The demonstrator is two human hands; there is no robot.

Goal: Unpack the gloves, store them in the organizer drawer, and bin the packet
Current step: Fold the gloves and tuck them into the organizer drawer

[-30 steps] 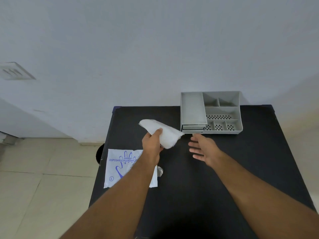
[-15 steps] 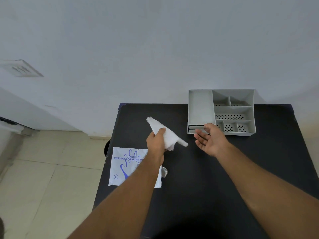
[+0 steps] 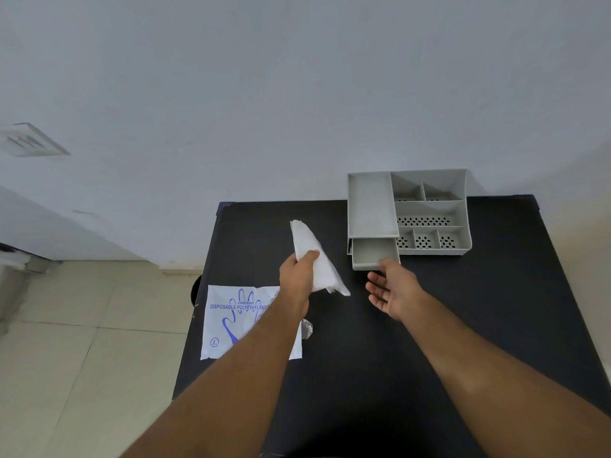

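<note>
My left hand is shut on a folded white stack of gloves, held above the black table. The grey organizer stands at the table's back edge against the wall. Its small drawer is pulled out at the front left and looks empty. My right hand is palm up with fingers apart, its thumb touching the drawer's front edge. The white packet with blue print lies flat at the table's left edge, partly under my left forearm.
A crumpled scrap of clear plastic lies beside the packet. A dark round object shows on the floor just past the table's left edge. Tiled floor extends to the left. The wall stands right behind the organizer.
My right hand reached the organizer's drawer front and the drawer has slid out toward me. My left hand kept hold of the gloves and tilted them more upright.
</note>
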